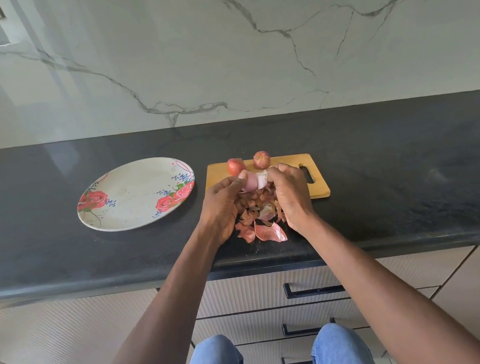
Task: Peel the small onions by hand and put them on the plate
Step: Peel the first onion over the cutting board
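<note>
Left hand [223, 202]: fingers curled round a partly peeled onion [250, 184], thumb pressed on its pale purple flesh.
Right hand [290, 191]: fingers curled, pinching the loose pale skin at the onion's right end.
Held onion: lifted between both hands, above the cutting board [319, 184].
Unpeeled onions: two, one [235, 165] and another [261, 159], at the board's far edge, just apart.
Peels [265, 229]: heap under the hands, spilling off the board's near edge onto the black counter [416, 172].
Plate [129, 194]: floral, left of the board, no onions on it.
</note>
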